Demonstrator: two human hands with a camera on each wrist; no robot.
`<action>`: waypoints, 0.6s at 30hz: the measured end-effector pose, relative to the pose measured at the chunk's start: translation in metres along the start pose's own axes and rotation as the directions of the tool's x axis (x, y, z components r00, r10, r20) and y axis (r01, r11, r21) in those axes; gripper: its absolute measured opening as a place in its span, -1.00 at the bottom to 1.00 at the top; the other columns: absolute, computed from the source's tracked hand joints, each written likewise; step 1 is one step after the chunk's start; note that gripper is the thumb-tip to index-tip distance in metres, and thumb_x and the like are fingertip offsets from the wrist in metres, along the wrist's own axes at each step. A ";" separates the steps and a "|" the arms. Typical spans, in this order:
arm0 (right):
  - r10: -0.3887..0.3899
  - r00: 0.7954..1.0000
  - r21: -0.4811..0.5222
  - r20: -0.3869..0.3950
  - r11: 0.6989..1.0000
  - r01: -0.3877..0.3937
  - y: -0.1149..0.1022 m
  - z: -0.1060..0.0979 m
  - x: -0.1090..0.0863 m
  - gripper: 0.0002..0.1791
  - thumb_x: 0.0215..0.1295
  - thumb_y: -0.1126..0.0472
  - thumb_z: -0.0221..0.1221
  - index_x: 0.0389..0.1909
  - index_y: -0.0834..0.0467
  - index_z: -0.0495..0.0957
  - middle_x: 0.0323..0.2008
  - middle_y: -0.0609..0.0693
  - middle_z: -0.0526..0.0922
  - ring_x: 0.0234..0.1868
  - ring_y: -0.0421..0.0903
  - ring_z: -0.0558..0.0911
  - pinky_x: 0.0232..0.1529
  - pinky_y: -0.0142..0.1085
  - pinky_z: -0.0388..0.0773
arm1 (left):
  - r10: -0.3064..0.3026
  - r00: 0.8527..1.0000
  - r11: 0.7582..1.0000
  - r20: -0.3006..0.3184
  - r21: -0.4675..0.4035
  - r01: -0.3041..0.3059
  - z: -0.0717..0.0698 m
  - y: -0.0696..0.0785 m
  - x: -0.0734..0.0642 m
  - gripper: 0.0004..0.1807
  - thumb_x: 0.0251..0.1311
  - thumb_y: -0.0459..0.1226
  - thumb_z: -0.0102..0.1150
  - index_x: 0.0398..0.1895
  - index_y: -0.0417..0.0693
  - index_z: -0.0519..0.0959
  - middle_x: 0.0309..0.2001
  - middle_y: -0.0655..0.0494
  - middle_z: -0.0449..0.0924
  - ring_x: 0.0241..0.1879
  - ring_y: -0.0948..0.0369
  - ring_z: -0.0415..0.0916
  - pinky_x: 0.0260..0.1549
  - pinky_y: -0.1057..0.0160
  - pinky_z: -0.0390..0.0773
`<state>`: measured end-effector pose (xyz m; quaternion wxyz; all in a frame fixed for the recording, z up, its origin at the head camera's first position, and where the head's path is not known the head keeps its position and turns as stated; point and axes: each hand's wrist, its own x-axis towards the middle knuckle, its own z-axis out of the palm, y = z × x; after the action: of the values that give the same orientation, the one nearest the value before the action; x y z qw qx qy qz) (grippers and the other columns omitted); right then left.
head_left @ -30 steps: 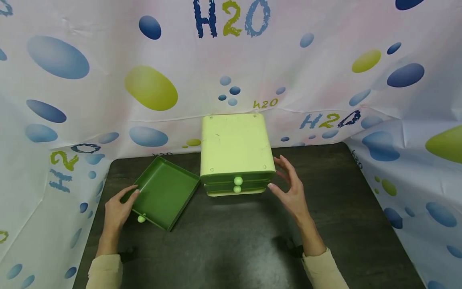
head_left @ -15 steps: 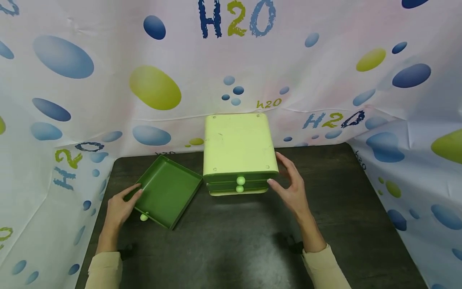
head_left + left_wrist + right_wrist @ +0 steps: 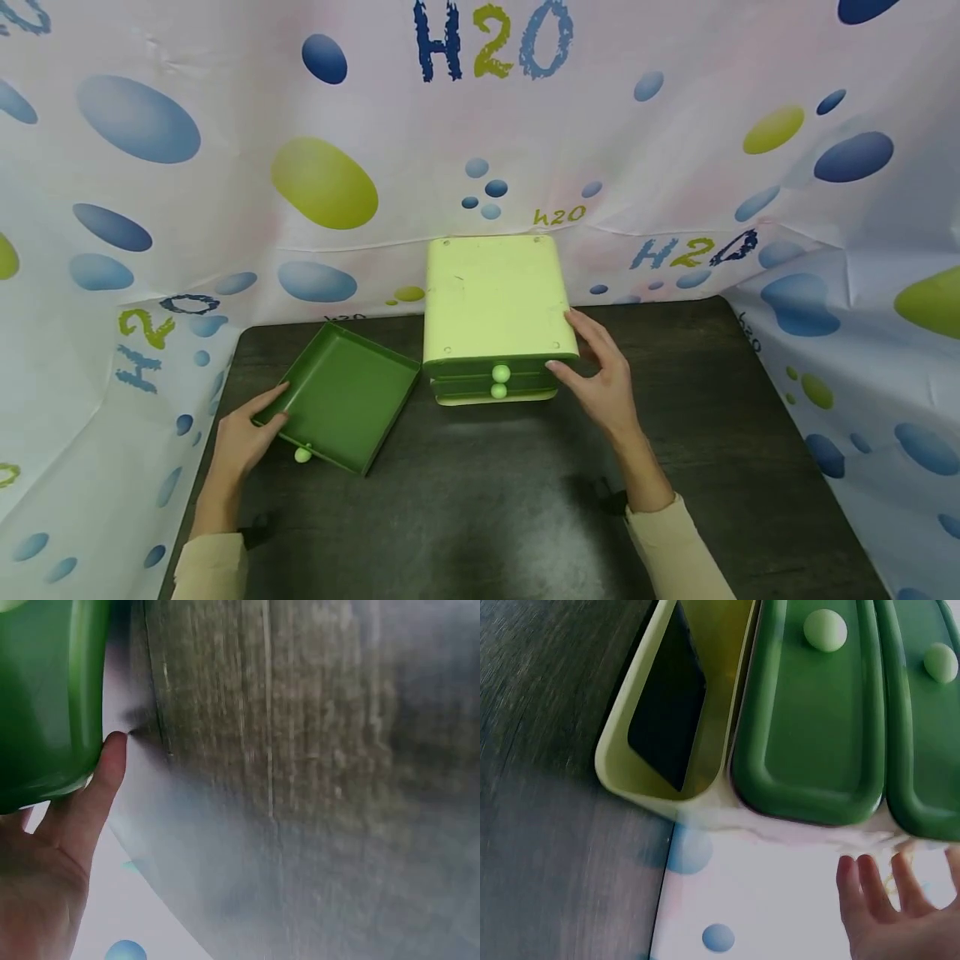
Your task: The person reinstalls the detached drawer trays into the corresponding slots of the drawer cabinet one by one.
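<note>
A light-green mini drawer cabinet [image 3: 495, 296] stands at the table's back, two dark-green drawers with round knobs in its front. Its lowest compartment [image 3: 716, 690] is open, with no drawer in it, in the right wrist view. The removed green drawer [image 3: 345, 400] lies angled to the left of the cabinet, its inside bare and its knob [image 3: 302, 455] toward the front. My left hand [image 3: 242, 437] pinches that drawer's left corner, fingers along the side and thumb at the front. My right hand [image 3: 603, 387] is spread beside the cabinet's right front corner, fingertips right at its edge.
The dark wooden table [image 3: 465, 517] extends in front of both hands and to the right. A white sheet [image 3: 420, 108] with coloured dots and H2O lettering hangs close behind the cabinet and along both sides.
My right hand has shifted slightly up and left, so its fingertips now overlap the cabinet's top edge. The left hand keeps the drawer's corner, and the drawer has barely moved.
</note>
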<state>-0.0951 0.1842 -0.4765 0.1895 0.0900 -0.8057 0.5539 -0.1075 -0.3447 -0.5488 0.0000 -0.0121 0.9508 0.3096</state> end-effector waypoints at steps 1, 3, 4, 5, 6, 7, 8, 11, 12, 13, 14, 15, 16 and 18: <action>0.006 1.000 -0.015 -0.010 1.000 -0.006 0.001 0.001 0.000 -0.18 0.12 0.39 0.42 0.42 -0.06 0.39 0.38 -0.07 0.38 0.22 -0.14 0.49 0.03 -0.42 0.45 | -0.001 1.000 1.000 0.002 -0.007 0.001 0.000 0.001 -0.003 -0.47 0.37 -0.16 0.12 0.39 -0.05 0.45 0.30 -0.34 0.40 0.06 -0.33 0.45 -0.26 -0.21 0.48; 0.014 0.999 -0.036 -0.031 0.999 -0.015 0.000 0.004 0.000 -0.22 0.16 0.34 0.42 0.40 -0.11 0.42 0.36 -0.12 0.42 0.21 -0.15 0.51 -0.01 -0.39 0.47 | -0.019 1.000 1.000 0.014 -0.018 0.019 0.001 0.003 -0.009 -0.46 0.37 -0.17 0.10 0.41 -0.05 0.43 0.32 -0.34 0.38 0.13 -0.36 0.39 -0.12 -0.29 0.45; 0.016 0.999 -0.048 -0.040 0.999 -0.018 0.000 0.004 -0.001 -0.23 0.16 0.33 0.42 0.40 -0.11 0.43 0.35 -0.11 0.43 0.20 -0.14 0.52 -0.04 -0.39 0.47 | -0.029 0.999 0.999 0.020 -0.024 0.029 0.002 0.004 -0.013 -0.45 0.38 -0.16 0.09 0.42 -0.06 0.41 0.33 -0.34 0.37 0.22 -0.38 0.32 -0.01 -0.35 0.39; 0.018 0.999 -0.055 -0.046 0.998 -0.021 0.000 0.005 -0.001 -0.24 0.16 0.32 0.42 0.40 -0.11 0.43 0.34 -0.11 0.44 0.20 -0.13 0.52 -0.06 -0.38 0.46 | -0.040 0.999 0.999 0.027 -0.034 0.041 0.003 0.006 -0.016 -0.44 0.38 -0.16 0.08 0.42 -0.05 0.40 0.34 -0.33 0.35 0.26 -0.39 0.26 0.06 -0.40 0.31; 0.020 0.998 -0.063 -0.051 0.998 -0.024 -0.001 0.005 0.000 -0.24 0.16 0.31 0.42 0.40 -0.10 0.43 0.34 -0.10 0.45 0.19 -0.12 0.53 -0.07 -0.38 0.46 | -0.053 0.998 0.997 0.036 -0.047 0.054 0.004 0.007 -0.019 -0.44 0.38 -0.16 0.08 0.43 -0.05 0.39 0.35 -0.33 0.34 0.29 -0.39 0.23 0.11 -0.42 0.26; 0.022 0.998 -0.069 -0.055 0.997 -0.026 -0.001 0.005 0.000 -0.24 0.16 0.31 0.42 0.39 -0.09 0.43 0.33 -0.09 0.45 0.18 -0.11 0.53 -0.09 -0.37 0.45 | -0.062 0.997 0.996 0.044 -0.058 0.064 0.005 0.008 -0.022 -0.43 0.38 -0.15 0.08 0.44 -0.05 0.38 0.36 -0.33 0.32 0.30 -0.39 0.21 0.12 -0.43 0.24; 0.025 0.998 -0.071 -0.059 0.997 -0.029 -0.002 0.005 0.000 -0.24 0.15 0.31 0.42 0.39 -0.08 0.43 0.33 -0.07 0.45 0.18 -0.09 0.54 -0.09 -0.35 0.46 | -0.071 0.996 0.995 0.048 -0.065 0.074 0.006 0.009 -0.024 -0.42 0.39 -0.13 0.09 0.45 -0.04 0.37 0.37 -0.32 0.32 0.31 -0.38 0.19 0.13 -0.43 0.23; 0.034 0.998 -0.071 -0.062 0.997 -0.039 -0.001 0.004 0.000 -0.24 0.14 0.32 0.43 0.39 -0.03 0.44 0.32 -0.03 0.46 0.17 -0.04 0.55 -0.09 -0.33 0.47 | -0.079 0.996 0.993 0.052 -0.082 0.083 0.008 0.012 -0.029 -0.37 0.38 -0.05 0.14 0.46 -0.03 0.35 0.37 -0.33 0.30 0.33 -0.38 0.17 0.15 -0.44 0.20; 0.036 0.998 -0.073 -0.060 0.997 -0.040 -0.002 0.004 0.000 -0.24 0.13 0.32 0.43 0.39 -0.03 0.44 0.32 -0.02 0.47 0.16 -0.03 0.56 -0.09 -0.33 0.47 | -0.081 0.995 0.993 0.050 -0.086 0.085 0.009 0.013 -0.030 -0.35 0.37 -0.02 0.16 0.46 -0.02 0.35 0.37 -0.33 0.30 0.33 -0.38 0.16 0.15 -0.44 0.19; 0.037 0.998 -0.075 -0.057 0.996 -0.042 -0.002 0.003 0.000 -0.24 0.13 0.32 0.44 0.39 -0.02 0.44 0.32 -0.02 0.47 0.16 -0.03 0.56 -0.08 -0.33 0.48 | -0.083 0.995 0.993 0.047 -0.086 0.087 0.009 0.014 -0.031 -0.33 0.36 0.00 0.17 0.47 -0.02 0.35 0.37 -0.33 0.30 0.33 -0.38 0.16 0.15 -0.44 0.18; 0.040 0.998 -0.076 -0.054 0.996 -0.044 -0.002 0.003 0.000 -0.24 0.13 0.31 0.44 0.39 -0.03 0.44 0.32 -0.02 0.47 0.16 -0.03 0.56 -0.08 -0.34 0.48 | -0.084 0.996 0.992 0.043 -0.087 0.088 0.009 0.015 -0.032 -0.32 0.35 0.02 0.19 0.47 -0.02 0.34 0.37 -0.33 0.31 0.33 -0.38 0.15 0.16 -0.44 0.18; 0.042 0.998 -0.075 -0.050 0.996 -0.045 -0.002 0.003 0.000 -0.24 0.14 0.30 0.43 0.39 -0.05 0.44 0.32 -0.04 0.47 0.17 -0.04 0.56 -0.07 -0.35 0.48 | -0.085 0.996 0.992 0.040 -0.091 0.089 0.009 0.016 -0.033 -0.30 0.34 0.03 0.20 0.47 -0.02 0.34 0.37 -0.32 0.30 0.34 -0.38 0.15 0.16 -0.44 0.18; 0.042 0.998 -0.076 -0.046 0.996 -0.045 -0.002 0.003 0.000 -0.24 0.15 0.29 0.43 0.40 -0.07 0.43 0.32 -0.06 0.47 0.17 -0.06 0.55 -0.07 -0.36 0.47 | -0.086 0.996 0.992 0.038 -0.095 0.089 0.009 0.016 -0.033 -0.29 0.33 0.02 0.21 0.47 -0.02 0.33 0.38 -0.32 0.30 0.34 -0.38 0.15 0.16 -0.44 0.18; 0.043 0.998 -0.076 -0.041 0.996 -0.046 -0.002 0.002 0.000 -0.24 0.17 0.26 0.43 0.40 -0.13 0.43 0.32 -0.10 0.47 0.18 -0.09 0.55 -0.06 -0.38 0.47 | -0.083 0.996 0.991 0.035 -0.101 0.086 0.009 0.018 -0.034 -0.28 0.32 0.02 0.23 0.48 -0.02 0.32 0.38 -0.32 0.29 0.34 -0.37 0.15 0.16 -0.44 0.18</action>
<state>-0.0945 0.1817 -0.4761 0.1963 0.0539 -0.8243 0.5284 -0.0742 -0.3241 -0.5455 0.0272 -0.0477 0.9322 0.3576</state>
